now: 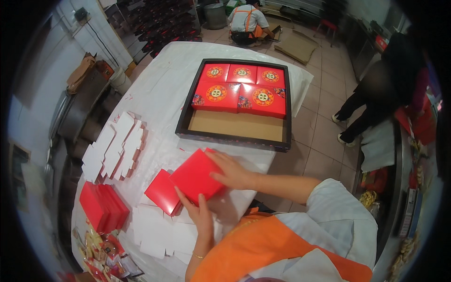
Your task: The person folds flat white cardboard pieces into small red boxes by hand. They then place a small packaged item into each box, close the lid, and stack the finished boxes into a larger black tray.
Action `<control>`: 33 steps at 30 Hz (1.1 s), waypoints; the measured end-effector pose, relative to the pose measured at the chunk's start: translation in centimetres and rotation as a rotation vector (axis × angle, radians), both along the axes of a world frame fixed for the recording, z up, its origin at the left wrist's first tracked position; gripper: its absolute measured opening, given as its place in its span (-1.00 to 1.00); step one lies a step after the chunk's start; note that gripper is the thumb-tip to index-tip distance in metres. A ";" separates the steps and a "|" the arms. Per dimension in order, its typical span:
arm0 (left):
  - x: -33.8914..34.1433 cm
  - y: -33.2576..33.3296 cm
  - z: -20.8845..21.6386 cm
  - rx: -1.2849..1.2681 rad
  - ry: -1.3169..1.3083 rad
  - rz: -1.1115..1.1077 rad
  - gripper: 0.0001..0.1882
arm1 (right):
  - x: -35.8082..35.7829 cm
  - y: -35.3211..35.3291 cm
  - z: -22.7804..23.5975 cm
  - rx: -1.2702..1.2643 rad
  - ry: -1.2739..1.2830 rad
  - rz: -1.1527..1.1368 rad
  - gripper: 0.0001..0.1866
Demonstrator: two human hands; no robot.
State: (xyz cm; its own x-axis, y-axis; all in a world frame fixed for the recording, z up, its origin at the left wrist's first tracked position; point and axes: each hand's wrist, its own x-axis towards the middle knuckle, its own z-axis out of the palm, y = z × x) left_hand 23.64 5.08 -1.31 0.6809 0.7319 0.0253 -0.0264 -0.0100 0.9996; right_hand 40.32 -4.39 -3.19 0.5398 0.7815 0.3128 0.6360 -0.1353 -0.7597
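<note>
A plain red box [196, 173] is between my two hands above the table. My left hand [201, 215] grips its near edge, fingers spread along the side. My right hand [231, 172] presses on its right side and far corner. Just left of it, partly covered by it, lies another red box piece [162, 192] on white flat cardboard [162, 230]. Beyond my hands stands a large dark-rimmed tray [184, 128] holding several red boxes [217, 96] with round gold patterns. The tray's near strip shows bare tan bottom.
Folded white carton blanks [115, 146] stand at the table's left, with a stack of red box pieces [103, 207] nearer me. Small wrapped packets [110, 258] lie at the near left corner. One person [249, 21] crouches on the floor beyond; another [380, 84] stands at right.
</note>
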 end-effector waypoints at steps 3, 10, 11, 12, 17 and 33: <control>-0.2 0.1 1.8 0.020 -0.094 0.018 -0.26 | 0.3 -0.2 1.5 0.108 0.233 0.073 -0.34; 0.5 5.7 4.5 -0.128 -0.149 -0.261 -0.30 | 6.1 -2.1 5.1 -0.028 0.496 0.250 -0.45; 0.6 6.7 4.4 -0.155 -0.143 -0.298 -0.31 | 6.1 -2.3 6.8 -0.131 0.503 0.319 -0.50; 1.2 6.9 4.6 -0.186 -0.140 -0.342 -0.31 | 6.0 -2.6 7.3 -0.172 0.534 0.305 -0.49; 2.6 7.9 6.9 -0.153 -0.033 -0.441 -0.38 | 6.2 -2.6 6.5 -0.378 0.370 0.350 -0.40; 5.5 5.8 2.7 -0.075 0.143 -0.423 -0.57 | 10.4 -7.0 4.3 0.293 0.876 -0.270 -0.45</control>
State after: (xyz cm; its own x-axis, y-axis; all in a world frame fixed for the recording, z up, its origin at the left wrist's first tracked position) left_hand 29.13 10.90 1.39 0.9135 0.3843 -0.1338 0.1264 0.0447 0.9910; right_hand 50.76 -11.35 1.10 0.8247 0.5517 -0.1244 -0.1984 0.0763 -0.9771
